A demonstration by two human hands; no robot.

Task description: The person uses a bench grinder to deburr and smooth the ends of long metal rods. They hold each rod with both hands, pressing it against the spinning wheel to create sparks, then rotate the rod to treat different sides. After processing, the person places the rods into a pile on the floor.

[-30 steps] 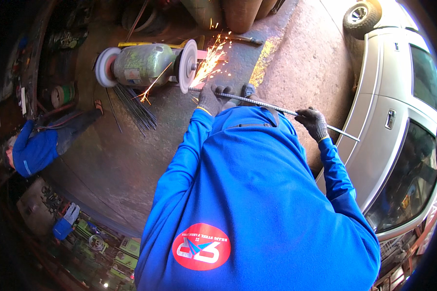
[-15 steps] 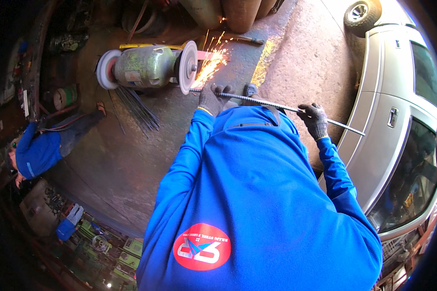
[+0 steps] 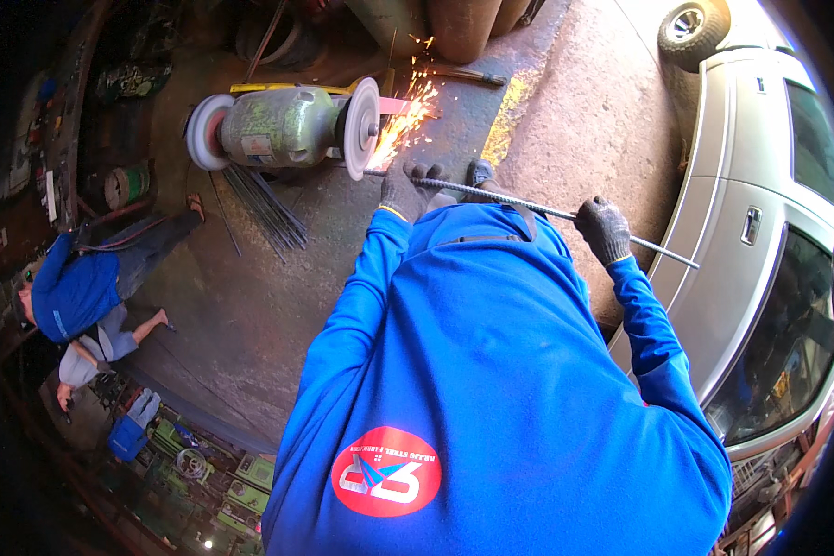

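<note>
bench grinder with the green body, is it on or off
On: the bench grinder throws bright sparks from its right wheel, where a ribbed rod, gripped by the left hand, reaches the rim.

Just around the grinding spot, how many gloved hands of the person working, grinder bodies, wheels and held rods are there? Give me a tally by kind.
Gloved hands: 2, left hand and right hand
Green grinder body: 1
Grinding wheels: 2, near wheel and far wheel, judged from the hands
Held ribbed rod: 1
Total: 6
</note>
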